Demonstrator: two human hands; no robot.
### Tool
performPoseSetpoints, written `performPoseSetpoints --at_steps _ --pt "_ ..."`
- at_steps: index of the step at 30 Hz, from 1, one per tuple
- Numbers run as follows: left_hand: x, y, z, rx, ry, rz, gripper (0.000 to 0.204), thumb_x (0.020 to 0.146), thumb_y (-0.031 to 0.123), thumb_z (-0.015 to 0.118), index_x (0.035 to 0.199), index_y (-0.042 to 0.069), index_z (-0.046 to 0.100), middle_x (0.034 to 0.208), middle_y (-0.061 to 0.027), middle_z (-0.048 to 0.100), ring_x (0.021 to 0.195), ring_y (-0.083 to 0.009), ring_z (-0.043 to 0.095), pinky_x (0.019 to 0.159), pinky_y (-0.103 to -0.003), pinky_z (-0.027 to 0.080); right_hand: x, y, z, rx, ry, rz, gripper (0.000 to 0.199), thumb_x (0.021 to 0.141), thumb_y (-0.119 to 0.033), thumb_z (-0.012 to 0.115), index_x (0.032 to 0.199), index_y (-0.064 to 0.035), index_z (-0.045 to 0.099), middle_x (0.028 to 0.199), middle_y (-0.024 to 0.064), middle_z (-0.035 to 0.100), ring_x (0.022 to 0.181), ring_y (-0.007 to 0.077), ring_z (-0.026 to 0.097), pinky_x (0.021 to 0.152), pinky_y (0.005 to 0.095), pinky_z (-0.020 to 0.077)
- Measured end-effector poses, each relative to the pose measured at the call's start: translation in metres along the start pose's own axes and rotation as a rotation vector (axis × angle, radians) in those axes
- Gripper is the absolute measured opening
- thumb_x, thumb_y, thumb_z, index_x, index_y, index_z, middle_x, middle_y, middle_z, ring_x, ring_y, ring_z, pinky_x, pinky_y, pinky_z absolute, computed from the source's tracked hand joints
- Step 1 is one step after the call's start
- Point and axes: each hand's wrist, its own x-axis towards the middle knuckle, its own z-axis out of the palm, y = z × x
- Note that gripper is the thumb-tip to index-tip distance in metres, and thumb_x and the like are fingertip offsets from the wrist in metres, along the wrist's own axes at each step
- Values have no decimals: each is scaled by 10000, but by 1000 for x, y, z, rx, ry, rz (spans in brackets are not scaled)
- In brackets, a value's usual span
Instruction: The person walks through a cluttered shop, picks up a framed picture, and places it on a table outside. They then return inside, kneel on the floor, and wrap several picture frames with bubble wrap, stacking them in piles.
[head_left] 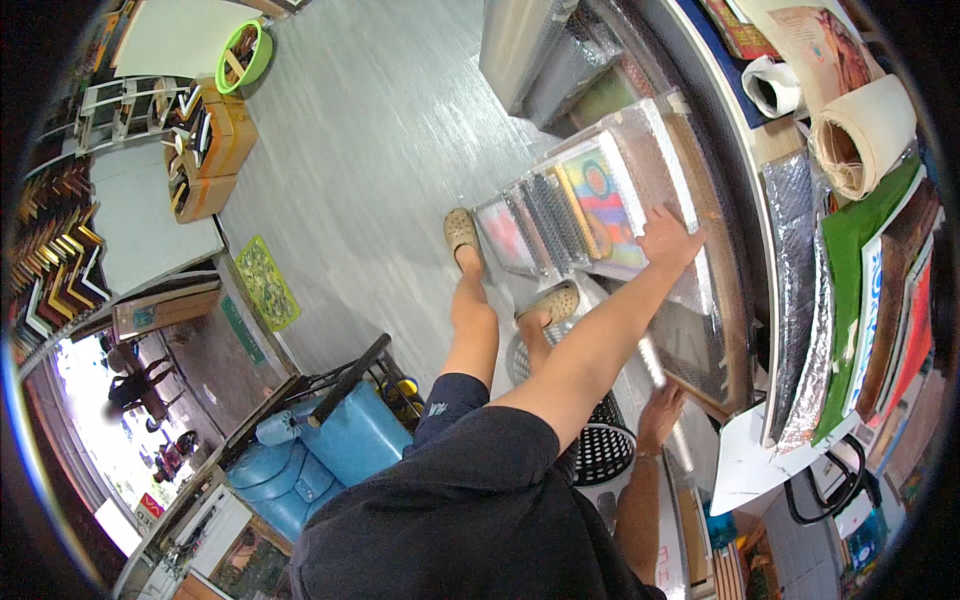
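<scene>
My left hand [668, 240] reaches out to a row of upright wrapped pictures, its fingers and thumb around the edge of a white-edged, bubble-wrapped picture frame [672, 165]. Beside it leans a colourful picture [597, 190] with other wrapped pictures in front. Closer to me, my right hand [660, 412] has its fingers curled at the shiny edge of a plastic-wrapped panel [672, 432]. Part of that hand's grip is hidden. A black perforated basket [604, 452] stands close to my right forearm.
Rolled canvases [862, 137] and wrapped sheets lie on the table at right. Taller wrapped panels [525, 50] lean farther off. Blue padded seating [330, 440] is at lower left. A cardboard box [215, 150], a green tub [245, 58] and a patterned mat [267, 283] are on the left.
</scene>
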Motion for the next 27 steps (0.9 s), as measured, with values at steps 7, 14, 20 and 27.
performPoseSetpoints --at_steps 7,14,20,27 --pt "0 -114 -54 -187 -276 393 662 817 475 616 1256 -7 500 1199 -232 570 1117 -329 561 931 -388 443 87 31 -22 -176 35 16 478 859 -198 590 1259 8 427 1162 209 490 1071 394 474 916 467 398" --pt "-81 -456 -197 -85 190 -143 351 886 264 570 1069 -32 616 972 -152 667 880 -239 634 776 -349 506 94 -6 -24 -214 105 168 680 802 -243 656 1354 -10 334 1281 252 419 1180 411 413 980 469 361" --pt "-210 -602 -278 -21 310 -705 434 826 370 586 982 -33 628 935 -191 672 915 -320 636 832 -383 463 38 -70 13 -240 92 -18 757 796 -299 653 1391 -7 286 1381 278 334 1229 434 372 1027 485 316" --pt "-212 -594 -246 -453 116 -476 346 876 304 596 1007 -16 614 900 -129 662 769 -185 640 670 -303 527 -26 -144 66 372 -1001 -55 379 896 -293 597 1181 -46 563 1026 164 639 944 231 609 823 314 469"
